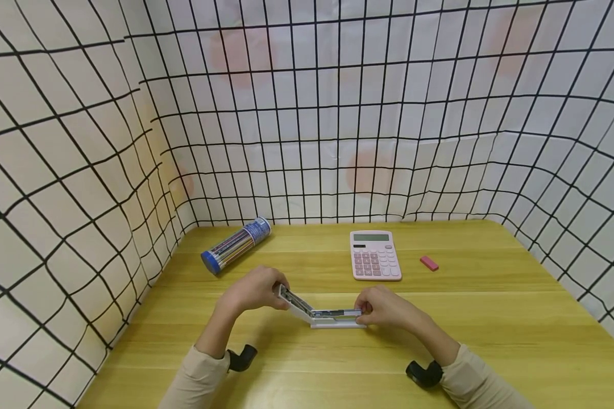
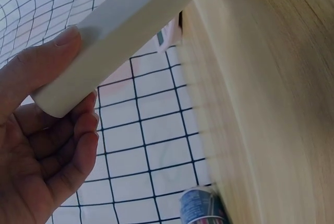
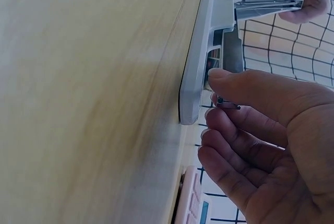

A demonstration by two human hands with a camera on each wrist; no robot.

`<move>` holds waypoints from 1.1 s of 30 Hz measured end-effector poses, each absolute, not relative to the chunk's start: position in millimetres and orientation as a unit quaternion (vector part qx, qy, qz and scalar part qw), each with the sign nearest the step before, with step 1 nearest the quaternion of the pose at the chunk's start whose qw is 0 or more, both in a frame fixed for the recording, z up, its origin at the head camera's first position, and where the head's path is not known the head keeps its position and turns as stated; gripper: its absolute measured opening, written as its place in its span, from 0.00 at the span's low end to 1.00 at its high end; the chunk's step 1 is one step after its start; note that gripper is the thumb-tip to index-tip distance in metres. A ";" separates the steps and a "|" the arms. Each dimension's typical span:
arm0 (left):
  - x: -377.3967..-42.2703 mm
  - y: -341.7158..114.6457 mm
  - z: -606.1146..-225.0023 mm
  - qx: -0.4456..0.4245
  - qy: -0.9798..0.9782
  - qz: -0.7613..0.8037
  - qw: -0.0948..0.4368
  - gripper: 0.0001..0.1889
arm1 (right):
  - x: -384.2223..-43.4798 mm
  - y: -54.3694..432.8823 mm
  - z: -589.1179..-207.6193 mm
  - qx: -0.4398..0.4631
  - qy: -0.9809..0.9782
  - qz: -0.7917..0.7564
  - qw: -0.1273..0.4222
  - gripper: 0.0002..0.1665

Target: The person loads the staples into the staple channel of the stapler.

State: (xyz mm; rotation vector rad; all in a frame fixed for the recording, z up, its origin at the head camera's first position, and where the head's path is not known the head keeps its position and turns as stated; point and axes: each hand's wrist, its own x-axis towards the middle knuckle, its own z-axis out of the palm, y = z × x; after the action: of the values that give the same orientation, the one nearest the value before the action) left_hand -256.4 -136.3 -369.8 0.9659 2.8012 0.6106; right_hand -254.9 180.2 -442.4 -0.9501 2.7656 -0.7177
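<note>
A white stapler (image 1: 337, 325) stands on the table with its top swung far back, baring the metal staple channel (image 3: 233, 51). My left hand (image 1: 258, 288) grips the raised top (image 2: 120, 41) near its end, thumb on one side and fingers curled on the other. At the opposite end, my right hand (image 1: 386, 307) pinches the tip of the staple channel between thumb and index finger, just above the base (image 3: 194, 67). In the right wrist view, a small metal end piece (image 3: 228, 104) pokes out beside the fingertips. Whether staples lie in the channel cannot be made out.
Behind the stapler lies a pink calculator (image 1: 376, 255), with a small pink eraser-like block (image 1: 429, 263) to its right. A clear tube of pencils with a blue cap (image 1: 235, 245) lies at the back left. White cloth with a black grid (image 1: 317, 125) encloses the table.
</note>
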 end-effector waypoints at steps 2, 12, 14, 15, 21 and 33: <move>-256.3 -135.8 -370.2 0.321 0.923 0.204 0.054 0.13 | -255.2 180.2 -442.6 -0.314 0.916 -0.239 0.067 0.08; -254.8 -131.0 -371.4 0.322 0.923 0.208 0.035 0.13 | -254.8 180.1 -442.4 -0.311 0.917 -0.240 0.069 0.08; -255.0 -130.4 -371.9 0.322 0.922 0.212 0.036 0.13 | -254.6 180.0 -441.9 -0.311 0.917 -0.240 0.069 0.08; -254.9 -129.9 -371.9 0.323 0.921 0.215 0.036 0.12 | -254.6 180.0 -441.8 -0.312 0.917 -0.240 0.069 0.08; -252.9 -126.8 -371.9 0.321 0.917 0.233 0.034 0.10 | -254.7 179.7 -441.4 -0.309 0.919 -0.236 0.071 0.09; -254.6 -120.5 -377.3 0.328 0.912 0.245 0.011 0.10 | -255.3 180.5 -441.5 -0.312 0.918 -0.236 0.068 0.09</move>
State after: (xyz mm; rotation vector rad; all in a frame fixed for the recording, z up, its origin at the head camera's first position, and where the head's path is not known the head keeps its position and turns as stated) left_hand -254.6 -120.5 -377.3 1.0230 2.8467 0.7641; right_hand -255.3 180.5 -441.5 -0.9391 2.7640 -0.7116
